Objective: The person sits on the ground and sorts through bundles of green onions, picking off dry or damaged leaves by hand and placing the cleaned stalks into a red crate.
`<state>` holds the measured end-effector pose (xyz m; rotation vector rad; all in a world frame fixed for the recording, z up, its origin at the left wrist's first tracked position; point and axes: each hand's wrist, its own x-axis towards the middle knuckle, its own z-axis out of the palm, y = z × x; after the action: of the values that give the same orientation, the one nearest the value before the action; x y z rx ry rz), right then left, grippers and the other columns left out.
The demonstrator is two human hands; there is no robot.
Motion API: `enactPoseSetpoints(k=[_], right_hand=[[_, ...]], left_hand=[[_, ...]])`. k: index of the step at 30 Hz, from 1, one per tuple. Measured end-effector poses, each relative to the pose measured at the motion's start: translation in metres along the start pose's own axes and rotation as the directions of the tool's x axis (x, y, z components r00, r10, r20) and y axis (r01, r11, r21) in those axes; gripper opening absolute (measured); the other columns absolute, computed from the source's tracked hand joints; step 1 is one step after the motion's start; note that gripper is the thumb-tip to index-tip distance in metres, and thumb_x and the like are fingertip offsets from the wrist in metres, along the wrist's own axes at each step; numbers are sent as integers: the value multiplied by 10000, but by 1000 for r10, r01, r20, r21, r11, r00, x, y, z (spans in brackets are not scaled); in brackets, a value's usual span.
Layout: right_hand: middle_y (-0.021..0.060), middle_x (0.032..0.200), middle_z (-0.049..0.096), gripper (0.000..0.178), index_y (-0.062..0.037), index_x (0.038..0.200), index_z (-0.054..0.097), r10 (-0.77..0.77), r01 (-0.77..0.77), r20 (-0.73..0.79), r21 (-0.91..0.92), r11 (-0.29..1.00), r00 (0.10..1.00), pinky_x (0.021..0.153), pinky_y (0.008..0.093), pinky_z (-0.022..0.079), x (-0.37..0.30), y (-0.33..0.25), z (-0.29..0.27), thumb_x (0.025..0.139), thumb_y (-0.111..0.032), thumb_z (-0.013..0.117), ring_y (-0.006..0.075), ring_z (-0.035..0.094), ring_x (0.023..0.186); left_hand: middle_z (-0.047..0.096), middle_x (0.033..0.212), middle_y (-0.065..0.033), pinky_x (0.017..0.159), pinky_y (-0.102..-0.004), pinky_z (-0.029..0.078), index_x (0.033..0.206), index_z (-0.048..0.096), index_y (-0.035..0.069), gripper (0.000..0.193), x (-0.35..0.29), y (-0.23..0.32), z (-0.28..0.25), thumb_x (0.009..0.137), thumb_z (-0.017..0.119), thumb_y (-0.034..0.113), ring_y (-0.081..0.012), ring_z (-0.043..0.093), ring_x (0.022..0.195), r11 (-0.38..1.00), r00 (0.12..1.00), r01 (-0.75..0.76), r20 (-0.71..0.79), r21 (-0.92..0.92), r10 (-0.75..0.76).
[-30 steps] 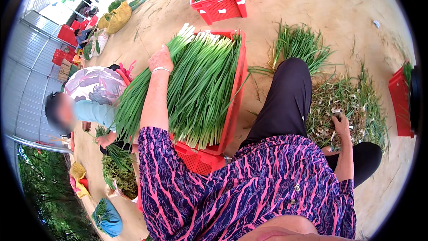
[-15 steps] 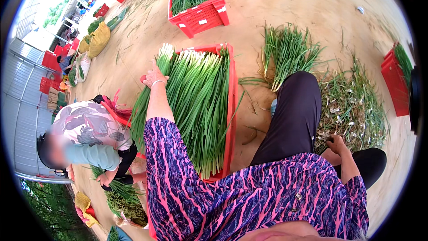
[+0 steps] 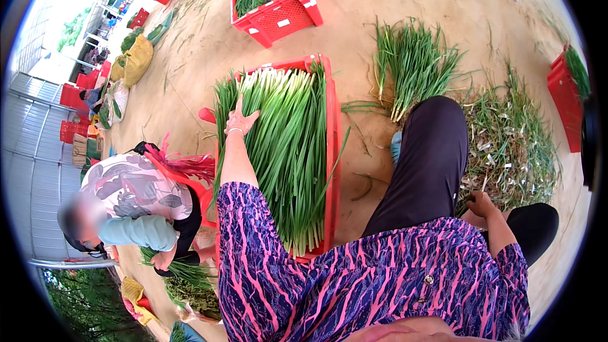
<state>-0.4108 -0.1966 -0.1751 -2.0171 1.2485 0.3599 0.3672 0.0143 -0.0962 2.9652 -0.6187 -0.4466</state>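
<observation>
1. two bare hands are ours: the left hand (image 3: 239, 119) lies over the green stalks (image 3: 288, 152), fingers spread apart and not closed on them; the right hand (image 3: 482, 204) is curled beside the heap of trimmings (image 3: 510, 152), and we cannot tell whether it grips anything.
2. our stalks lie packed lengthwise in the red crate (image 3: 334, 126), pale ends showing at its far edge.
3. we judge that a sideways push from the left hand could muddle the rows, and that the leaf poking over the right rim could snap if brushed.
4. the loose bundle (image 3: 415, 66) lies near our blue shoe (image 3: 396, 147); a careless step could crush it.
5. beneath us, the tan floor (image 3: 364, 12) carries scattered leaves.
6. around us we see a pale wall (image 3: 38, 133), a bending co-worker (image 3: 136, 187), a second filled crate (image 3: 278, 22) and a yellow sack (image 3: 136, 62).
</observation>
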Motion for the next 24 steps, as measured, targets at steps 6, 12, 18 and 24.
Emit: enactPoseSetpoints(k=[6, 12, 18, 24], right_hand=[[228, 838, 669, 259, 4, 892, 680, -46, 46, 4, -30, 998, 999, 746, 433, 522, 10, 3, 7, 738, -192, 609, 383, 653, 817], [223, 811, 658, 199, -12, 821, 676, -53, 53, -74, 0, 999, 996, 739, 458, 509, 13, 7, 16, 741, -181, 605, 396, 637, 795], [227, 828, 656, 209, -22, 863, 680, -23, 26, -49, 68, 997, 999, 741, 444, 508, 7, 8, 20, 737, -179, 625, 397, 633, 822], [236, 842, 655, 224, -12, 869, 671, 9, -10, 14, 69, 998, 1000, 745, 446, 508, 2, 5, 10, 732, -183, 628, 400, 635, 824]], left_hand=[[500, 1339, -200, 951, -589, 395, 1475, 126, 461, 834, -9, 1, 19, 795, 607, 496, -386, 505, 1212, 998, 998, 57, 22, -21, -57], [559, 1284, -207, 988, -489, 413, 1488, 145, 408, 812, -5, -9, 30, 821, 606, 463, -378, 537, 1181, 993, 998, 48, 35, -107, -45], [624, 1215, -133, 964, -321, 436, 1486, 281, 199, 828, 19, -31, 25, 760, 677, 239, -241, 591, 1112, 866, 987, -19, 129, -500, 97], [334, 1482, -216, 1110, -393, 270, 1493, 77, -20, 1145, 11, 6, -32, 692, 780, 398, -296, 331, 1367, 934, 906, 124, 422, -334, 30]])
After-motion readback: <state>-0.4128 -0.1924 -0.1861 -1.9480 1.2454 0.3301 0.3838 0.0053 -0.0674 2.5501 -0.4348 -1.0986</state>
